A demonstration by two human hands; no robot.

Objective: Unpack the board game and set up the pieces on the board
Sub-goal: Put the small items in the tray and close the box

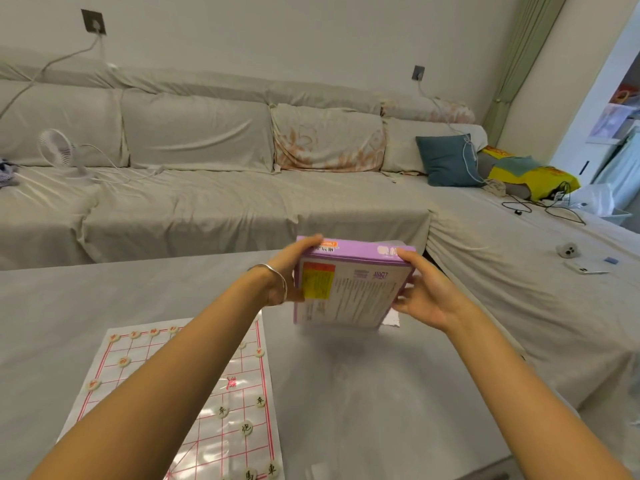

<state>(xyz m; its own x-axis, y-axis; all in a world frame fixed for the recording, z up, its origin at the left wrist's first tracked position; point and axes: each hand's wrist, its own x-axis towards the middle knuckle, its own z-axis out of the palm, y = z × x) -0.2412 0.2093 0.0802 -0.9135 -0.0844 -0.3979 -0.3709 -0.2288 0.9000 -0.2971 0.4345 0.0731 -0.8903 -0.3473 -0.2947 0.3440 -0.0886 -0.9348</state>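
Observation:
A purple game box (349, 289) is held tilted above the grey table (381, 393), its printed underside facing me. My left hand (287, 271) grips its left edge, and my right hand (422, 296) grips its right edge. A white paper board with red grid lines (242, 386) lies flat on the table at the lower left. Several round cream pieces with red or black characters, such as one (246, 427), sit on its lines. My left forearm hides part of the board.
A long sofa (207, 202) under a pale cover runs behind and to the right of the table. On it are a small white fan (57, 147), a teal cushion (446, 161), a yellow bag (526, 174), cables and a phone (585, 268). A white scrap (393, 318) lies under the box.

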